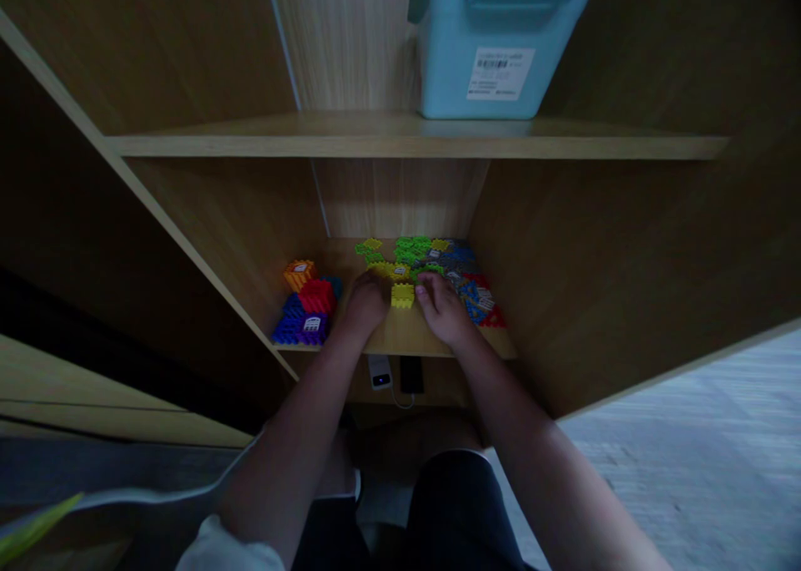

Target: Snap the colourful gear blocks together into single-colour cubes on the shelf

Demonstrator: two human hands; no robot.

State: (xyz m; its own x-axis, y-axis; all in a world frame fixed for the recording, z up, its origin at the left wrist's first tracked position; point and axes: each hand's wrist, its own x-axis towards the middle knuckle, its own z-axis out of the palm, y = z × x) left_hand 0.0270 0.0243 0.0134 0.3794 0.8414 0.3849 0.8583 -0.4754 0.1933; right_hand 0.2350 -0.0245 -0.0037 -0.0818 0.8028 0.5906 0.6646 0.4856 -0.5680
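Item 1: yellow cube (402,295), toothed edges, on the lower shelf (406,334) between the two hands; centre of the clock for all entries below.

Item 2: left hand (368,300), at nine o'clock, just beside the cube. Fingers bent and largely hidden; whether this grip holds anything, cannot tell.

Item 3: right hand (443,304), at three o'clock. Grip fairly wide, thumb apart from fingers, nothing seen in it.

Item 4: yellow panel (391,270), toothed, near twelve o'clock, by the left fingertips.

Item 5: green panels (413,250), at twelve to one o'clock, behind.

Item 6: red and blue panels (481,300), at three o'clock, beyond the right hand.

Item 7: orange cube (300,275), red cube (317,296) and purple block (311,327), grouped at eight to nine o'clock.

Risk notes: uneven pressure would probably spring the cube's toothed joints; a careless leftward elbow could push the purple block over the shelf's front edge; a sweeping right hand might scatter the panels.
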